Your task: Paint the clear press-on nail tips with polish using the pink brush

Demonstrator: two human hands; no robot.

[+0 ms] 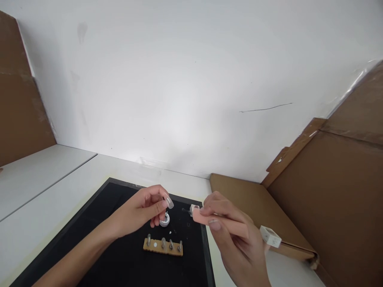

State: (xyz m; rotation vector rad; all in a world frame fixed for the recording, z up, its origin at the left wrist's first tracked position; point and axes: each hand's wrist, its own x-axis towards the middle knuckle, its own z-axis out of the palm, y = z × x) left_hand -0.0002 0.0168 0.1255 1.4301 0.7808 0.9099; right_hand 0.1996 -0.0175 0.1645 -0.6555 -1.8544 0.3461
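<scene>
My left hand point(149, 205) is closed in a pinch, with a clear false nail point(170, 202) between thumb and index finger. A pink-handled nail polish brush point(221, 223) is gripped in my right hand point(239, 235). Its dark bristle end point(185, 210) points left towards the false nail, with a gap between them. Below the hands, a tan stand strip point(163, 247) lies on the black mat, bearing several upright false nails point(164, 242). One white dot on the strip has no nail on it. Just below my left fingers is a small round white container point(164, 220), partly hidden.
The black mat point(98, 239) lies on a white table point(74, 171). A white square block point(194, 208) is behind the brush tip; another white block point(271, 236) is right of my right hand. Flat cardboard point(239, 187) lies at the right, and cardboard panels point(344, 179) flank the white wall.
</scene>
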